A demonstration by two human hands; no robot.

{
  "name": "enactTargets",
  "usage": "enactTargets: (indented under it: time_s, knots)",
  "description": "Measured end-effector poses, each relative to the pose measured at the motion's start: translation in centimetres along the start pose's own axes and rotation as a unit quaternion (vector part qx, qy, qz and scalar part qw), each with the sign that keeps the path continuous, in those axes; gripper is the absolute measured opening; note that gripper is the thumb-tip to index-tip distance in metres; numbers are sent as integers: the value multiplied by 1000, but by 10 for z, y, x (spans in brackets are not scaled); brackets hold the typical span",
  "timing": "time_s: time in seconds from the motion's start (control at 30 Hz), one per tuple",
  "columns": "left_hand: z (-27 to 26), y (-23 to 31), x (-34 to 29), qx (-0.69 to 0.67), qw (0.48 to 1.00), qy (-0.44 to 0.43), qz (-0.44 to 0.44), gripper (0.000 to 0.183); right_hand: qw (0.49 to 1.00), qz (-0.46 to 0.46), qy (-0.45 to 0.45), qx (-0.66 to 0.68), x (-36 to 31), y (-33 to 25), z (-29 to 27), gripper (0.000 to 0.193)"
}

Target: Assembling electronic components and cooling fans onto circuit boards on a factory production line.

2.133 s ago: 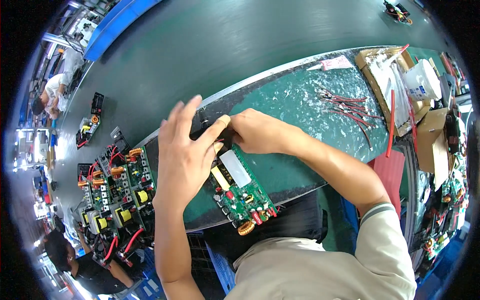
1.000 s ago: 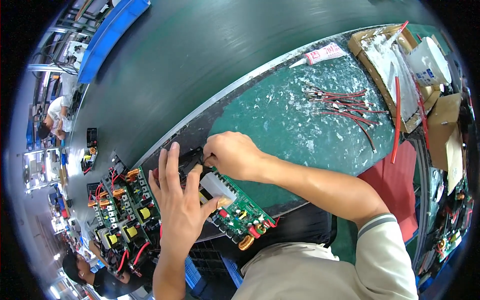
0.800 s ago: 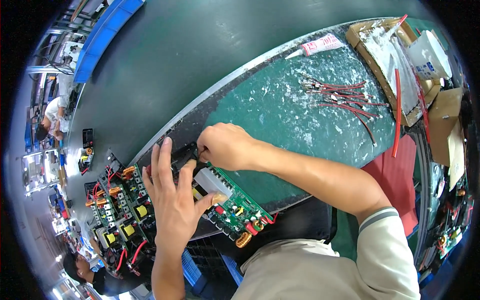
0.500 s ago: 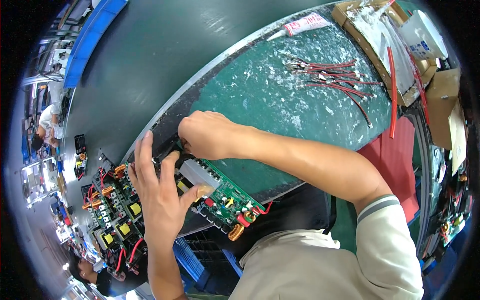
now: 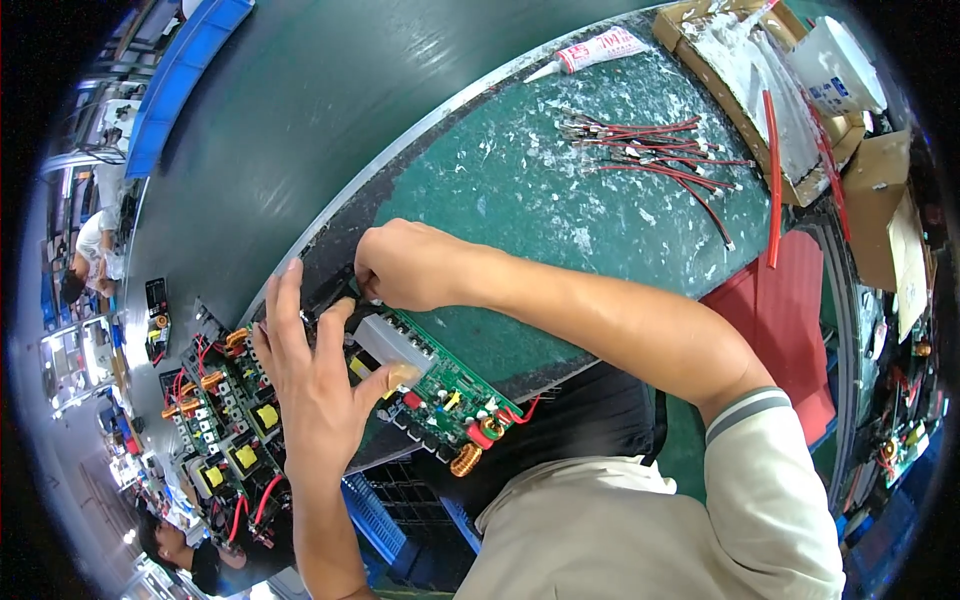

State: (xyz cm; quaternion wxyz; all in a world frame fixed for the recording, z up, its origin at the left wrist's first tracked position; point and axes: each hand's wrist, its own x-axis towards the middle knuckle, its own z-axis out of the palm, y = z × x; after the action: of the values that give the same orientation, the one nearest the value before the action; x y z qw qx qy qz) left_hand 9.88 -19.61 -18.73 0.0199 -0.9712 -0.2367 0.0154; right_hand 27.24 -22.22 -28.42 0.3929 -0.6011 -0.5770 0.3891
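Grey and smooth, a long bar [image 5: 393, 339] sits under the thumb of the left hand [image 5: 322, 385], fingers spread wide; the right hand [image 5: 412, 265] curls tight at the upper end of the green circuit board [image 5: 452, 376], just left of centre, its contents hidden. Outward, thin red-and-black wires [image 5: 655, 152] lie upper right, then a cardboard tray [image 5: 712, 94] holding white-smeared sheeting [image 5: 742, 75].

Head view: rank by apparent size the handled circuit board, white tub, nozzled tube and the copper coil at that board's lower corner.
1. Circuit board, partly hidden by the left hand
2. White tub
3. Nozzled tube
4. Copper coil
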Motion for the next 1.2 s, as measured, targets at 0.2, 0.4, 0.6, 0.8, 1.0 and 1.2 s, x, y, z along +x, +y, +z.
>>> enactTargets:
  time_s: [0.2,0.4,0.6,0.8,1.0,1.2]
  knots:
    - [1,1,1,-9,1000,1,0,72,999,26,-5,-33,-2,-4,1,15]
    - [1,1,2,-13,1000,9,9,70,999,-15,8,-42,-4,-2,1,12]
    - [3,1,1,-2,1000,1,-1,72,994,-69,0,-83,-6,-3,-2,8]
    - [0,2,1,-1,1000,9,-4,70,996,-31,-13,-81,1,-11,-7,9]
    - [-3,4,6,-8,1000,-8,-16,70,987,120,-82,-63,14,-28,-12,15]
    - [-8,5,8,-36,999,-11,-36,71,970,162,-161,-88,21,-53,-21,17]
